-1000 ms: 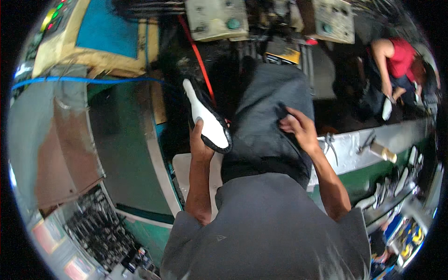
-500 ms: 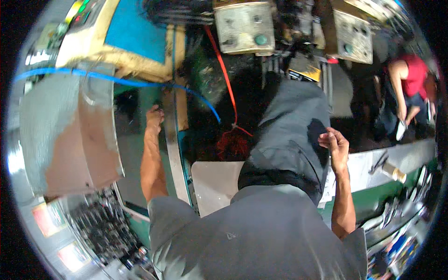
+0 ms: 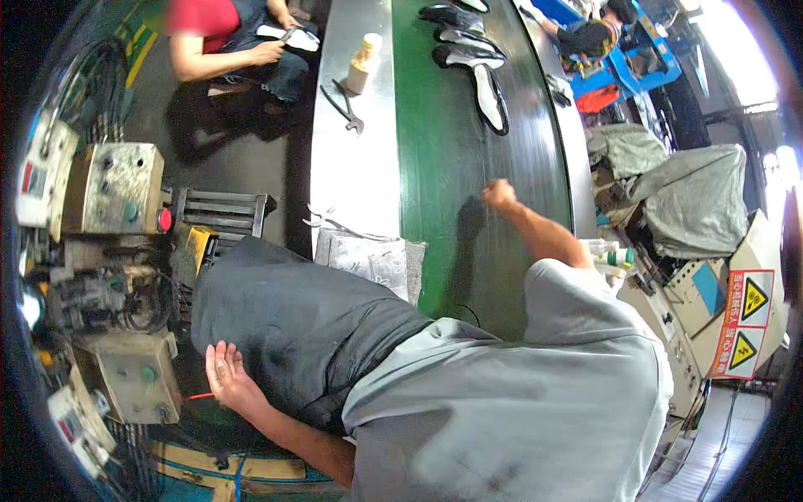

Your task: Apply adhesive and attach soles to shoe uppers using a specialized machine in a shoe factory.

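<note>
The left hand (image 3: pixel 227 374) hangs low beside the dark apron (image 3: pixel 301 322), palm up, fingers spread loosely, holding nothing. The right hand (image 3: pixel 499 195) reaches out over the green belt (image 3: pixel 443 167), the arm extended from a grey sleeve; its fingers are curled in, and whether they hold anything cannot be told. Shoes (image 3: pixel 468 42) lie further along the belt, well apart from that hand. Pliers (image 3: pixel 345 107) rest on the metal bench (image 3: pixel 347 176).
</note>
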Demonstrator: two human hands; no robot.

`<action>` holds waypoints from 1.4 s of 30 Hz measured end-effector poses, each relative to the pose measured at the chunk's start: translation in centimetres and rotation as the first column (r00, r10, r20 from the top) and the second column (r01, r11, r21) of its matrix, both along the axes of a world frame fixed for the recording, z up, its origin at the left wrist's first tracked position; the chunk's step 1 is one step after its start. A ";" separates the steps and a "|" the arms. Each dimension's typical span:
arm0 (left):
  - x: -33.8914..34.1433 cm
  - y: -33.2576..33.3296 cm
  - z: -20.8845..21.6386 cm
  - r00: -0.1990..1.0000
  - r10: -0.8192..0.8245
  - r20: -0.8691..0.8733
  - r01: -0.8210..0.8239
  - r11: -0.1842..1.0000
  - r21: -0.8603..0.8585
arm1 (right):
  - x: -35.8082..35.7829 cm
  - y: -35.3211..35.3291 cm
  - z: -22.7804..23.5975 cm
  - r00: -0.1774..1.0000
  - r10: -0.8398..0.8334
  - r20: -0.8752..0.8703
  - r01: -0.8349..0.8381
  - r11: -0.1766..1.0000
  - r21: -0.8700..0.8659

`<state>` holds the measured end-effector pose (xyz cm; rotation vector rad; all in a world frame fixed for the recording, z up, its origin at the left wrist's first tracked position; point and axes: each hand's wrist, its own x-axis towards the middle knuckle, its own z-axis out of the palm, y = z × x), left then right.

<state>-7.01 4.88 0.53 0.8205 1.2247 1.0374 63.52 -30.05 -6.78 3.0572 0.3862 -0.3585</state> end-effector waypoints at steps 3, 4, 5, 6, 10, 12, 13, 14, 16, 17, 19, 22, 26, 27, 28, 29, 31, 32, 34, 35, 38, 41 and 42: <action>-1.5 -0.5 2.5 0.960 0.012 -0.281 -0.013 1.000 -0.002 | 5.5 1.1 -0.3 0.932 -0.348 -0.100 0.359 0.924 0.128; -2.8 -0.8 2.6 0.924 -0.033 -0.382 0.038 0.999 0.005 | 7.7 1.5 -0.3 0.989 -0.137 -0.058 0.134 0.990 -0.050; -3.7 -0.8 2.3 0.914 -0.022 -0.405 0.013 1.000 -0.026 | 10.0 1.4 -0.5 0.978 -0.206 0.027 0.200 0.967 0.161; -4.4 -1.2 2.1 0.879 -0.033 -0.476 0.019 0.999 -0.033 | 13.0 1.9 -0.1 0.991 -0.119 0.067 0.104 0.974 0.201; -8.2 -1.9 2.5 0.783 0.018 -0.621 -0.111 0.988 -0.110 | 18.3 8.6 -1.3 0.971 -0.236 -0.026 0.226 0.889 0.398; -10.0 -2.3 3.7 0.746 -0.005 -0.666 -0.106 0.986 -0.126 | 18.3 11.8 -2.3 0.898 -0.335 -0.287 0.427 0.821 0.379; -9.8 -1.5 3.3 0.742 -0.055 -0.668 -0.073 0.984 -0.162 | 18.6 11.4 -3.0 0.899 -0.334 -0.282 0.427 0.810 0.402; -9.5 -0.8 2.8 0.742 -0.083 -0.666 -0.061 0.980 -0.191 | 18.4 10.7 -3.8 0.941 -0.295 -0.163 0.337 0.849 0.407; -8.6 0.8 0.5 0.782 -0.101 -0.615 -0.018 0.983 -0.184 | 18.1 10.1 -5.0 0.963 -0.268 0.034 0.228 0.875 0.427; -6.8 1.4 0.6 0.797 -0.120 -0.592 0.015 0.984 -0.179 | 16.5 10.2 -5.6 0.953 -0.288 0.098 0.217 0.868 0.448; -4.1 2.0 1.9 0.787 -0.161 -0.595 0.084 0.984 -0.155 | 11.8 10.0 -6.4 0.977 -0.188 0.105 0.122 0.885 0.450; -2.0 2.3 3.0 0.760 -0.228 -0.608 0.179 0.974 -0.142 | 3.0 3.9 -6.4 0.999 -0.052 0.015 0.043 0.926 0.374; 0.6 2.4 4.1 0.731 -0.291 -0.617 0.285 0.952 -0.112 | -7.8 1.3 -2.7 0.986 -0.091 -0.138 0.130 0.943 0.307; 2.1 2.8 3.9 0.739 -0.329 -0.588 0.350 0.933 -0.082 | -8.9 0.9 -2.9 0.986 -0.147 -0.084 0.166 0.933 0.318; 3.9 3.2 3.9 0.751 -0.367 -0.549 0.392 0.917 -0.076 | -10.2 1.7 -2.8 0.971 -0.212 -0.110 0.237 0.919 0.315; 5.7 3.8 4.0 0.762 -0.397 -0.512 0.428 0.902 -0.062 | -11.4 2.7 -2.4 0.952 -0.271 -0.138 0.302 0.899 0.316; 8.4 4.3 2.5 0.751 -0.490 -0.443 0.527 0.849 -0.045 | -13.3 4.2 -0.4 0.934 -0.280 -0.222 0.345 0.870 0.353; 10.9 4.4 2.0 0.758 -0.537 -0.371 0.569 0.822 -0.025 | -13.9 4.6 0.2 0.926 -0.286 -0.246 0.367 0.831 0.418; 15.7 3.7 2.5 0.732 -0.629 -0.260 0.654 0.756 0.013 | -15.7 5.7 0.3 0.885 -0.246 -0.395 0.452 0.657 0.603; 17.4 3.3 2.8 0.710 -0.665 -0.232 0.687 0.727 0.021 | -17.5 8.1 1.6 0.830 -0.209 -0.518 0.532 0.576 0.620; 21.1 3.0 3.2 0.739 -0.668 -0.082 0.673 0.729 0.125 | -23.2 15.1 6.7 0.710 0.089 -0.698 0.602 0.437 0.668; 22.5 4.3 5.5 0.775 -0.632 0.019 0.625 0.770 0.127 | -28.8 21.3 9.6 0.593 0.355 -0.723 0.547 0.481 0.685; 22.1 4.9 5.9 0.799 -0.601 0.005 0.593 0.790 0.157 | -30.9 23.1 10.0 0.560 0.408 -0.721 0.530 0.493 0.690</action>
